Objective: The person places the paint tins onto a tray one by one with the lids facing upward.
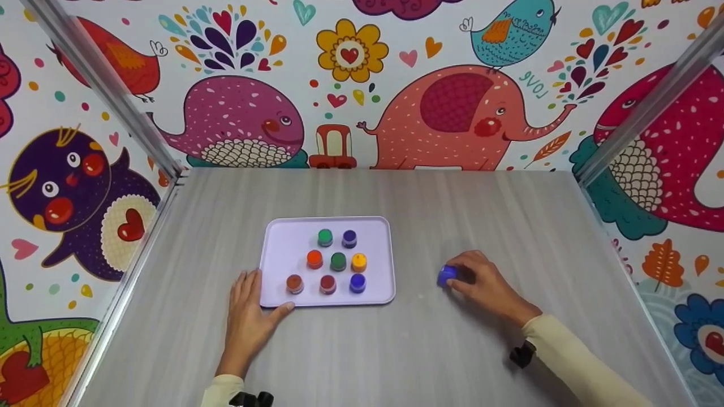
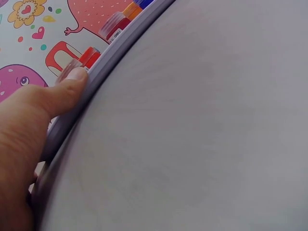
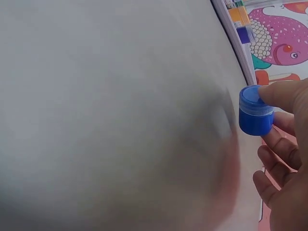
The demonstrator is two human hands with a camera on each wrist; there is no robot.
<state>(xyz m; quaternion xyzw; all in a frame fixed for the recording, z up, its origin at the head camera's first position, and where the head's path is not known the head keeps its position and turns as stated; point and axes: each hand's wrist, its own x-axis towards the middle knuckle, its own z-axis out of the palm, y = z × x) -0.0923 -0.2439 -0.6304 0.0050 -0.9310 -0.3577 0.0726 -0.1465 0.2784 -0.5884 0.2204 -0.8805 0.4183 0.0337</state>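
Observation:
My right hand [image 1: 487, 285] pinches a small blue paint jar [image 1: 447, 275] between thumb and fingers, to the right of the tray. In the right wrist view the blue jar [image 3: 256, 120] shows a blue lid and a clear rim, with the thumb against its top. My left hand [image 1: 249, 316] rests at the near left corner of a pale lilac tray [image 1: 283, 243]. Its straight fingers lie along the left edge, and the thumb [image 2: 72, 89] touches the near rim. Several paint jars stand on the tray, among them a green one [image 1: 325, 237] and a yellow one [image 1: 359, 262].
The tray lies on a grey wood-grain table [image 1: 418, 350]. Metal rails [image 1: 107, 96] run along the sides, and walls printed with cartoon animals enclose the table. More jars on the tray include an orange one [image 1: 314, 259] and a dark blue one [image 1: 357, 282].

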